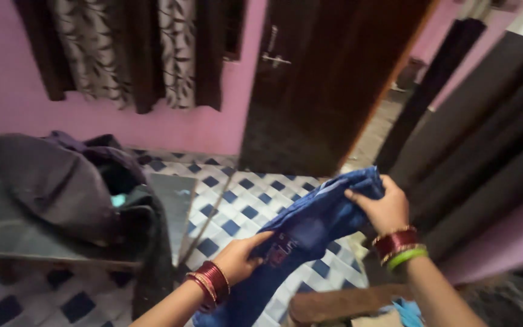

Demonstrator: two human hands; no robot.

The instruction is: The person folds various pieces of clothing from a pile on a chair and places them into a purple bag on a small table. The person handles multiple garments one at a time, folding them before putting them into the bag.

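Observation:
A pair of blue jeans hangs in front of me, stretched between both hands. My right hand grips its upper end by the waistband, with red and green bangles on the wrist. My left hand, wearing red bangles, holds the cloth lower down and to the left. The lower part of the jeans drops out of the frame at the bottom.
A heap of dark clothes lies on a grey table at the left. A dark wooden door stands open ahead, patterned curtains hang on the pink wall, and the floor is blue-and-white checked tile.

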